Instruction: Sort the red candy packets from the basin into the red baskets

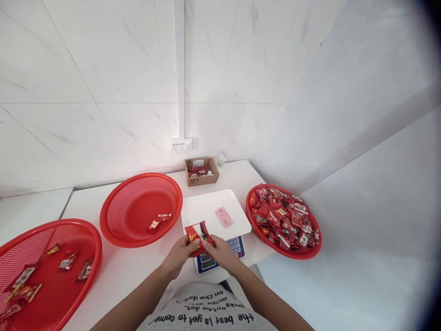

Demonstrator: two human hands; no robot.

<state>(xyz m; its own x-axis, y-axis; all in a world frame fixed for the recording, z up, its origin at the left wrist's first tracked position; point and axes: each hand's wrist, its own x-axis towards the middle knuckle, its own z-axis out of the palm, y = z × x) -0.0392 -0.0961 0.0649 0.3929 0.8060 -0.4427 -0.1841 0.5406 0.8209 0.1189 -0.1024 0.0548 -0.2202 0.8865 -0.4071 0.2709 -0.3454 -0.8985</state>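
Observation:
In front of my body, above the near edge of a weighing scale (199, 204), both hands are closed on small red snack packets (193, 229). My left hand (178, 255) pinches the left side, where gold print shows. Fingers and thumb of my right hand (220, 252) grip the right side, beside a dark and white band. The packets overlap, so I cannot tell exactly how many there are. A pink packet (224, 217) lies flat on the scale's white plate, just beyond my right hand.
On the right stands a red basket (251, 224) heaped with red packets. Two red baskets, a middle one (138, 207) and a left one (93, 230), hold a few packets each. A cardboard box (203, 179) with packets and a clear container (221, 158) stand by the wall.

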